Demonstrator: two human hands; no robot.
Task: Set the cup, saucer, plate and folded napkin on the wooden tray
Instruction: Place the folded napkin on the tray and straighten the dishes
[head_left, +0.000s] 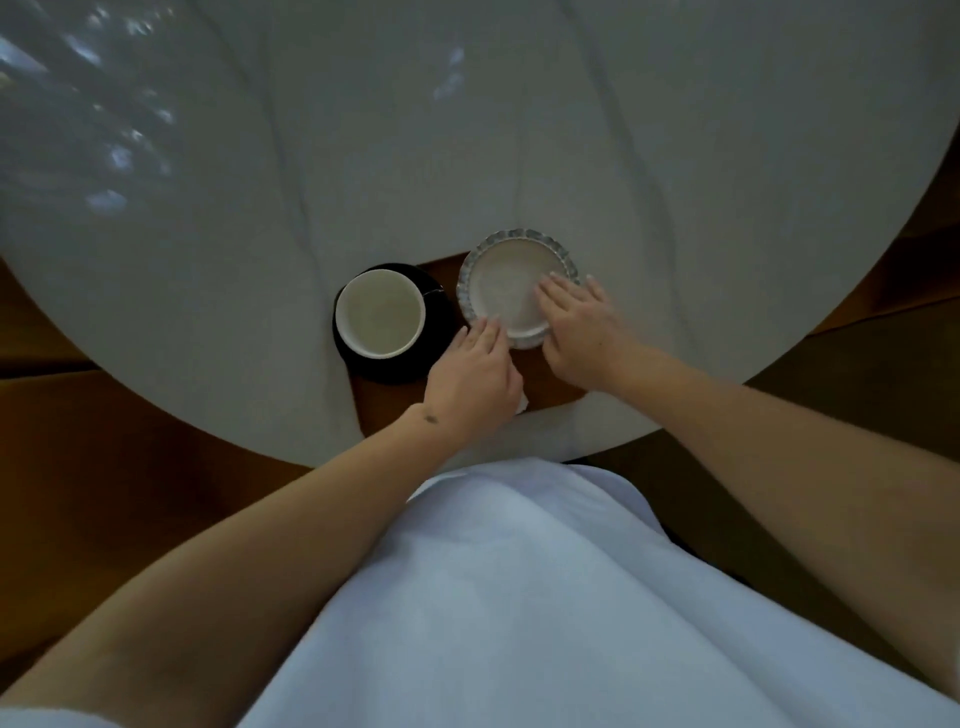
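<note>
Both hands lie flat-fingered on the plate (501, 291): left hand (475, 376), right hand (576, 327). A careless shove could knock it into the cup (380, 314) just left of it.

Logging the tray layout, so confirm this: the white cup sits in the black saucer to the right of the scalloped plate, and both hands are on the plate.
One thing is wrong: the side. In the head view the cup in its black saucer stands left of the scalloped plate, not right. The left hand and right hand do both touch the plate.
</note>
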